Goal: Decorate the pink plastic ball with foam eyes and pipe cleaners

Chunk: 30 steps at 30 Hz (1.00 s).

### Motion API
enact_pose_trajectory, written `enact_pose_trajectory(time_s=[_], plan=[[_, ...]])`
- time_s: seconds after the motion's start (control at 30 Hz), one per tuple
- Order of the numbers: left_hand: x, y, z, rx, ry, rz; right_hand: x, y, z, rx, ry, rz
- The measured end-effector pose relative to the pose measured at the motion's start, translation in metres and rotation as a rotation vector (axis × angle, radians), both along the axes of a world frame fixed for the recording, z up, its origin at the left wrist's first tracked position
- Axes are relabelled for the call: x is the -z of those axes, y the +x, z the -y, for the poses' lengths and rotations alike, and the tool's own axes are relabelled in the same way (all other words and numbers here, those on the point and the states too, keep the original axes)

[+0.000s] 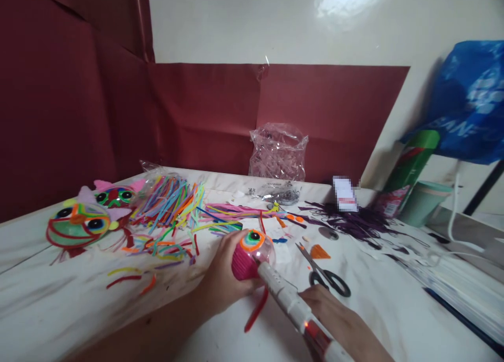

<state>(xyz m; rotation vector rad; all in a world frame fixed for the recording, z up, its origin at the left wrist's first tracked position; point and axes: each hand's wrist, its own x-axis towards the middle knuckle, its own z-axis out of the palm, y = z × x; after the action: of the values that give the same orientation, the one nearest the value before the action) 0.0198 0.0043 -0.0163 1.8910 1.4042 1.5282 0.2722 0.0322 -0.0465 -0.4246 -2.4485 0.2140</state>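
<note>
My left hand (220, 278) is wrapped round a small clear rounded craft piece (244, 262), part covered in rows of magenta pipe cleaner. An eye (252, 240) ringed in orange, yellow and green sits on top of it. In my right hand (334, 315) is a white glue gun (287, 299) with a small orange light; its nozzle points at the clear part, close to or touching it. A red pipe cleaner (256, 310) sticks out below the piece. Scissors (328, 278) with black handles lie partly open just beyond my right hand.
Two finished-looking faces (79, 225) stand at the left, near a bag of colourful pipe cleaners (169, 197). Loose cut strips (124, 280) lie in front. Dark purple strands (350, 223), an orange scrap (319, 252) and a green cup (425, 202) are at the right.
</note>
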Motion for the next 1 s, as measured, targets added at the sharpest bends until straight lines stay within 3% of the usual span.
enact_pose_trajectory(time_s=[0.07, 0.23, 0.53, 1.0], plan=[[0.001, 0.001, 0.0, -0.003, 0.003, -0.012, -0.002, -0.002, 0.004, -0.014, -0.003, 0.025], [0.002, 0.002, 0.001, -0.006, 0.006, -0.074, -0.01, -0.011, 0.018, 0.102, -0.054, -0.057], [0.003, 0.001, 0.0, -0.014, 0.041, -0.147, -0.028, -0.015, 0.028, 0.109, 0.073, -0.099], [-0.003, 0.003, 0.0, -0.002, 0.018, -0.136, -0.034, -0.017, 0.036, 0.217, 0.056, -0.024]])
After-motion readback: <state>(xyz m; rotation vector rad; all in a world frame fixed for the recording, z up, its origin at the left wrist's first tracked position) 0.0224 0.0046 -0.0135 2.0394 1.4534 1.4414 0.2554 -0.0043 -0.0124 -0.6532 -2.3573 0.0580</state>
